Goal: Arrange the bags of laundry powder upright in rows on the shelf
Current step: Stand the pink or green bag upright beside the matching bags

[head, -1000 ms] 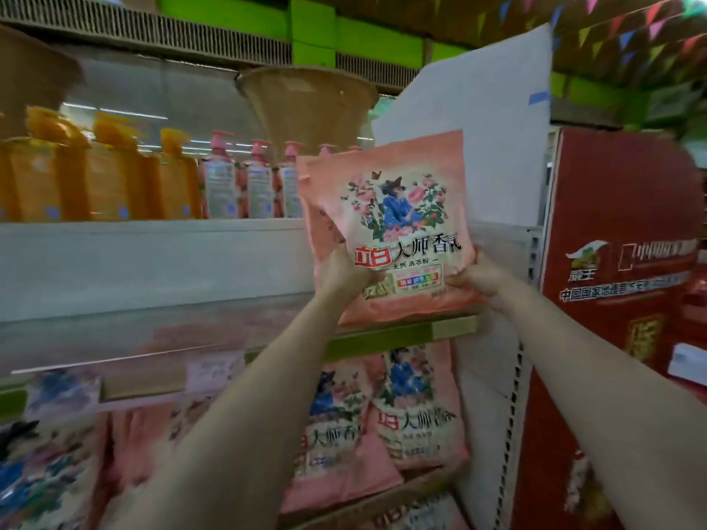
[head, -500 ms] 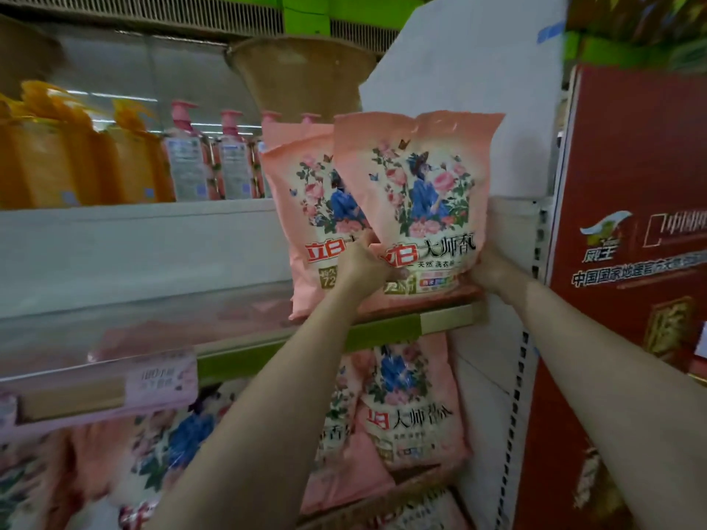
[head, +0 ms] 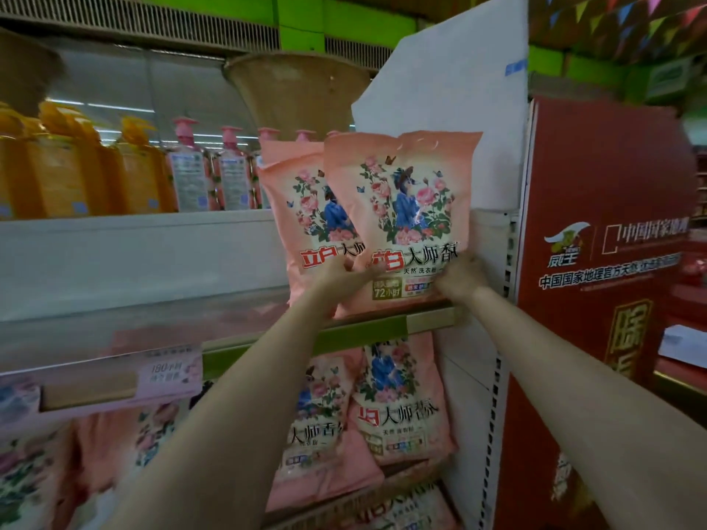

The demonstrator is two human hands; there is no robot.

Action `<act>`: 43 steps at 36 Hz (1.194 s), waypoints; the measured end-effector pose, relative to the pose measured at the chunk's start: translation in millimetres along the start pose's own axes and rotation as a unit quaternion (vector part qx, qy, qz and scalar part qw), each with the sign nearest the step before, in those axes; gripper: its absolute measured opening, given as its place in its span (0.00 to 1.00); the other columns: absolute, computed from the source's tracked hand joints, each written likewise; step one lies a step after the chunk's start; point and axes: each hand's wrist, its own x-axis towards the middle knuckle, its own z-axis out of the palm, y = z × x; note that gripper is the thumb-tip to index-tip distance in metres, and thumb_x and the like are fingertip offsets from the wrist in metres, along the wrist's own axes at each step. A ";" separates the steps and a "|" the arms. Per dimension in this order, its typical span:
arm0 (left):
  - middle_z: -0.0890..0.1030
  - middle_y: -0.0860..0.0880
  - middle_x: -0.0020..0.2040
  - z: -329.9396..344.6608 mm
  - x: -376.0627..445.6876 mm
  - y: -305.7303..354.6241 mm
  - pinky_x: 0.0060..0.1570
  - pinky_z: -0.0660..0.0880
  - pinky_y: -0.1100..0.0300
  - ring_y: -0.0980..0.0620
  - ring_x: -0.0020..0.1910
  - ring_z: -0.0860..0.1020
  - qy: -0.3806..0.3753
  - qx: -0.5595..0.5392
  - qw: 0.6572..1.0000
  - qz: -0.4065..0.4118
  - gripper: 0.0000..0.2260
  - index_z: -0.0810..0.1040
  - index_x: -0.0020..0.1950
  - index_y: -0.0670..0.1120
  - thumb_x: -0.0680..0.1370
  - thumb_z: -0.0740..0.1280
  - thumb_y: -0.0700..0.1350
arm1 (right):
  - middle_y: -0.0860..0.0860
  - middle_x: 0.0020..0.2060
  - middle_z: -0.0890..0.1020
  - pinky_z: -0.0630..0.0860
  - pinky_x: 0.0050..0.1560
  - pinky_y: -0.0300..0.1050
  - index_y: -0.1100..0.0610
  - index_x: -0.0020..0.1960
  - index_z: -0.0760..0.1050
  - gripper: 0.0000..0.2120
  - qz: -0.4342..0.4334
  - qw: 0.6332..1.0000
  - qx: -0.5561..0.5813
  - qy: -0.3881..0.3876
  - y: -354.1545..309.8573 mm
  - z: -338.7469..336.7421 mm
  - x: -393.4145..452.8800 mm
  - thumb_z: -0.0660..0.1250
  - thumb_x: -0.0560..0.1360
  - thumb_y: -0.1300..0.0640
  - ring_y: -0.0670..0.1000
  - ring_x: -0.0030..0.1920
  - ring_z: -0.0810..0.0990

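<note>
Both forearms are bare from the bottom edge of the view up to the wrists, with no sleeve, watch, band or glove on them. The left hand (head: 340, 275) and right hand (head: 461, 279), just above the green shelf edge (head: 367, 330), carry no rings that show.

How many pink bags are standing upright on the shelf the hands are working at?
2: the front bag, held by the left hand and right hand at the shelf's right end, and a second bag overlapped at its left. More may be hidden behind.
</note>
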 end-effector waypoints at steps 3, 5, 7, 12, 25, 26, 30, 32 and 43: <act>0.82 0.47 0.50 -4.4 3.0 0.5 0.50 0.75 0.58 0.48 0.47 0.81 0.018 0.022 0.999 -0.020 0.24 0.76 0.53 0.43 0.76 0.59 0.64 | 0.59 0.62 0.74 0.78 0.49 0.46 0.62 0.74 0.55 0.46 -0.002 0.999 -0.006 -0.054 -26.4 -4.8 -19.5 0.74 0.64 0.52 0.58 0.58 0.76; 0.82 0.47 0.50 -4.4 5.1 3.6 0.50 0.67 0.61 0.49 0.47 0.80 0.053 0.045 0.997 -0.038 0.26 0.76 0.54 0.41 0.77 0.57 0.63 | 0.60 0.69 0.68 0.74 0.62 0.54 0.56 0.76 0.48 0.64 -0.003 0.996 -0.016 -0.090 -39.1 -2.9 -24.1 0.80 0.52 0.41 0.61 0.65 0.72; 0.81 0.47 0.47 -3.3 13.1 5.6 0.50 0.73 0.60 0.49 0.45 0.79 0.070 0.034 0.995 -0.060 0.24 0.74 0.55 0.40 0.77 0.60 0.62 | 0.61 0.75 0.57 0.68 0.68 0.57 0.52 0.77 0.43 0.71 0.018 0.994 -0.024 -0.109 -53.1 -4.1 -34.0 0.77 0.46 0.30 0.63 0.70 0.66; 0.81 0.46 0.51 2.0 32.5 3.1 0.53 0.73 0.57 0.46 0.49 0.79 0.089 0.018 0.992 -0.087 0.18 0.73 0.48 0.43 0.76 0.64 0.58 | 0.65 0.74 0.38 0.59 0.71 0.52 0.59 0.76 0.33 0.51 0.030 0.993 -0.084 -0.076 -68.6 -13.7 -54.3 0.66 0.74 0.42 0.65 0.74 0.55; 0.81 0.48 0.45 -12.0 0.2 -7.7 0.55 0.78 0.53 0.51 0.44 0.80 0.064 -0.001 0.997 -0.045 0.15 0.75 0.50 0.45 0.75 0.66 0.57 | 0.58 0.75 0.47 0.63 0.69 0.58 0.57 0.76 0.50 0.39 -0.063 0.984 -0.164 -0.034 -96.6 -10.6 -98.9 0.68 0.74 0.50 0.61 0.73 0.57; 0.81 0.46 0.48 -18.6 -4.3 -9.3 0.54 0.77 0.54 0.49 0.46 0.79 0.068 0.002 0.997 -0.042 0.16 0.74 0.50 0.45 0.74 0.67 0.57 | 0.58 0.75 0.49 0.64 0.68 0.59 0.56 0.75 0.52 0.36 -0.090 0.982 -0.167 -0.020 -102.7 -9.3 -104.9 0.68 0.74 0.52 0.61 0.72 0.58; 0.76 0.41 0.58 -53.3 -32.3 -9.7 0.60 0.73 0.53 0.47 0.56 0.74 0.080 0.003 0.997 -0.013 0.16 0.69 0.62 0.38 0.76 0.66 0.37 | 0.61 0.73 0.53 0.72 0.63 0.52 0.57 0.74 0.54 0.30 -0.184 0.970 -0.160 0.004 -137.4 1.6 -129.5 0.63 0.77 0.57 0.59 0.67 0.66; 0.73 0.44 0.60 -75.7 -48.3 -15.8 0.63 0.69 0.52 0.48 0.60 0.72 0.097 0.047 0.994 -0.008 0.17 0.67 0.64 0.37 0.77 0.64 0.37 | 0.60 0.72 0.54 0.71 0.60 0.47 0.58 0.72 0.56 0.28 -0.208 0.967 -0.145 -0.013 -157.7 8.7 -143.3 0.64 0.76 0.60 0.59 0.66 0.67; 0.74 0.40 0.62 -229.9 -129.5 -93.7 0.60 0.71 0.50 0.40 0.62 0.72 0.192 0.247 0.947 -0.076 0.19 0.70 0.62 0.39 0.75 0.67 0.45 | 0.58 0.68 0.64 0.66 0.66 0.57 0.58 0.68 0.61 0.28 -0.297 0.931 -0.186 -0.107 -269.8 79.6 -217.1 0.66 0.73 0.51 0.61 0.68 0.64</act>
